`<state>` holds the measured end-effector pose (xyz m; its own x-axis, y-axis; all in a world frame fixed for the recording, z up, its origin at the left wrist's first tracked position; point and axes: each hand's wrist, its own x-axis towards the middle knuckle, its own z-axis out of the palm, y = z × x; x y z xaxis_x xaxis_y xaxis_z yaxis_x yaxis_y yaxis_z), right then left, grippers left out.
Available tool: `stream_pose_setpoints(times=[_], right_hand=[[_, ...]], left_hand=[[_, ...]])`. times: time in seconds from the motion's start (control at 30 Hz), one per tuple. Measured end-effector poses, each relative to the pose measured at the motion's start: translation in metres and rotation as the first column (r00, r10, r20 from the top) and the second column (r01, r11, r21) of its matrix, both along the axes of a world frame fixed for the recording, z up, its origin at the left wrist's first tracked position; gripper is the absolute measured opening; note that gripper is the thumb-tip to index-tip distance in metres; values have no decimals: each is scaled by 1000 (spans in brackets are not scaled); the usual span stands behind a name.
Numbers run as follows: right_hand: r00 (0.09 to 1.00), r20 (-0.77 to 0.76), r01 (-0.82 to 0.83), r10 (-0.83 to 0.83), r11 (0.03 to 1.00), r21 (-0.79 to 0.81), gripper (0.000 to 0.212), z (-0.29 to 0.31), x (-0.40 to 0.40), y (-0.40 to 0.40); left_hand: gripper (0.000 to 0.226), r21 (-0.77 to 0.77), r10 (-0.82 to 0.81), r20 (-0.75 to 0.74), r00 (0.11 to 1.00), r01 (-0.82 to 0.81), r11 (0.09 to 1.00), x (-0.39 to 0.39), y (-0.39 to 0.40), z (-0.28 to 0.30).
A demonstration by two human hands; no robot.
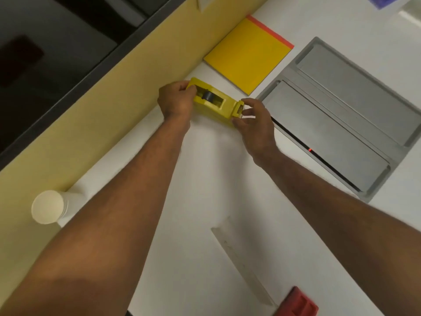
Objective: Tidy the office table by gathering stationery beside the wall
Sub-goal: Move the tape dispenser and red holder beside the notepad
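We've got both hands on one yellow tape dispenser [214, 100], our left hand [176, 100] with fingers curled over its back end and our right hand [255, 118] pinching the cutter end, most likely so we can square it against the yellow wall [127, 87] that runs just beyond our left fingers. Counting round: one yellow notepad [247, 54] lies past the fingertips by that wall, one grey tray panel [337, 115] just beyond our right fingers. Back near our forearms, apart from our fingers, are one paper cup [49, 207], one clear ruler [241, 265] and one red item [298, 303] waiting.
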<state>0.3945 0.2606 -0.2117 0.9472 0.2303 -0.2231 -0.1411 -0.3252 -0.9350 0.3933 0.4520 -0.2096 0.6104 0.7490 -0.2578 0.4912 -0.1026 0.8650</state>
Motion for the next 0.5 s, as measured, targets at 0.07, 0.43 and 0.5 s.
stream_pose_setpoints(times=[0.07, 0.43, 0.5], right_hand=[[1000, -22, 22, -21, 999, 26, 40, -5, 9, 6], [998, -33, 53, -52, 998, 40, 44, -25, 35, 32], [998, -31, 60, -59, 997, 37, 45, -29, 35, 34]], left_hand=[[16, 28, -3, -2, 1000, 3, 1000, 16, 6, -4], [27, 70, 48, -13, 999, -47, 996, 49, 24, -26], [23, 71, 39, 4, 999, -39, 997, 51, 24, -27]])
